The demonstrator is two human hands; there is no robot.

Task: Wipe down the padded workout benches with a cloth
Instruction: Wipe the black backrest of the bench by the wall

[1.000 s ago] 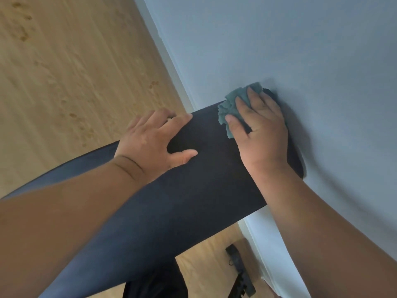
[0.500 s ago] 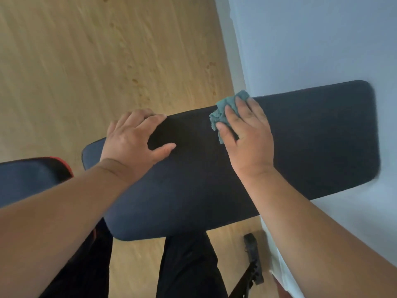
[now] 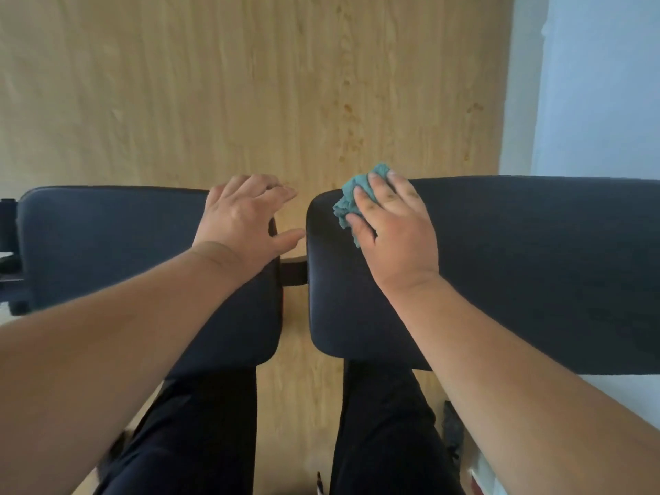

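Since half a second ago the view has swung level, so two dark pads now lie side by side across the middle of the frame where one slanted pad showed before, and the left hand has gone from that pad to the one on the left. Both hands count here as the grips.

The left hand point(image 3: 246, 216) rests palm down on the right end of the left pad point(image 3: 107, 244), fingers straight and slightly spread, reaching past the pad's far edge, thumb pointing into the gap between the pads; it holds nothing.

The right hand point(image 3: 393, 226) lies flat on the cloth point(image 3: 351, 198), pressing it onto the upper left corner of the right pad point(image 3: 535, 273), fingers extended over it, not curled round it. The cloth is teal, crumpled into a small wad, its folds showing left of and beyond the fingers, mostly hidden under the palm.

Each padded surface is dark navy, matte, with rounded corners. A dark frame bar point(image 3: 293, 271) bridges the gap between them.

Beneath lies a light wooden floor point(image 3: 250, 83), with a pale blue wall point(image 3: 600, 83) at the upper right. The person's dark trousers point(image 3: 200, 423) fill the lower centre.
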